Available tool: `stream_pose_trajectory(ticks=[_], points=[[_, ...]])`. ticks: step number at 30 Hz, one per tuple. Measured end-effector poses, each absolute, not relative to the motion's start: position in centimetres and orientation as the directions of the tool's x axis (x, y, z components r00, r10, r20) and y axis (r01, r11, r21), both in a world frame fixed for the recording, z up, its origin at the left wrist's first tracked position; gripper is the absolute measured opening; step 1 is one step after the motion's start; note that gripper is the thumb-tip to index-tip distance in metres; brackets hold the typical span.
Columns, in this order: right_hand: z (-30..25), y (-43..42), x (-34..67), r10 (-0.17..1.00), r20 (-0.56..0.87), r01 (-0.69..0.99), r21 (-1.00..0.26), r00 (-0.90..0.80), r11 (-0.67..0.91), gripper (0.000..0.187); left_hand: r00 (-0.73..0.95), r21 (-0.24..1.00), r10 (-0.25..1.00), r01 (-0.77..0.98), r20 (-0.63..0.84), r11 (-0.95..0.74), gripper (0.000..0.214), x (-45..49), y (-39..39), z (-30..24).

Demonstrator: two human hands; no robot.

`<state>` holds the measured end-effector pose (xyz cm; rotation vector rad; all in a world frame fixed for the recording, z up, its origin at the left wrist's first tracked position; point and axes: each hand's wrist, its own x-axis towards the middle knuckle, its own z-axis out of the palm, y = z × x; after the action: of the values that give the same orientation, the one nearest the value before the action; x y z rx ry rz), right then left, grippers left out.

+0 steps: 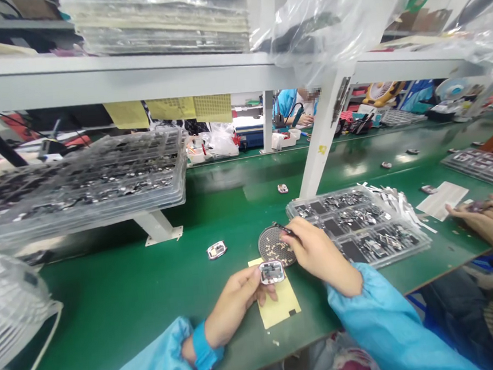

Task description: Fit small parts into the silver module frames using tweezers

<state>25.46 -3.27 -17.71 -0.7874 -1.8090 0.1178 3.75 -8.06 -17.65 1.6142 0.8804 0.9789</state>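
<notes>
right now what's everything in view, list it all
small square device: one, silver-rimmed, held over the yellow sheet
yellow sheet: one, on the green bench
round perforated dish: one, dark, behind the yellow sheet
tweezers: one, dark, tip over the dish
parts tray: one, clear, right of the dish
loose device: one, silver, on the bench left of the dish
stacked trays: several, clear, on a raised stand at left
fan: one, white, far left
co-worker's hands: two, at right edge
left hand: holds the small square device
right hand: holds the tweezers
</notes>
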Motion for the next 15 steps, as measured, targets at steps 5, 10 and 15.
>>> stream_pose_trajectory(ticks=[5,10,15], points=[[-18.6,-1.7,25.3,0.605,0.775,0.666,-0.357,-0.18,0.655,0.015,0.405,0.99,0.904,-0.03,0.139,-0.139,0.045,3.9,-8.2,-17.8],[-18.8,-4.5,25.7,0.578,0.812,0.345,-0.52,-0.084,0.781,0.022,0.395,0.974,0.903,0.075,0.166,-0.212,0.048,3.5,-8.0,-17.7],[-22.7,-8.2,26.4,0.564,0.816,0.195,-0.537,-0.127,0.821,0.02,0.211,0.592,0.863,0.652,0.459,-0.474,0.044,0.5,-3.6,-13.6]])
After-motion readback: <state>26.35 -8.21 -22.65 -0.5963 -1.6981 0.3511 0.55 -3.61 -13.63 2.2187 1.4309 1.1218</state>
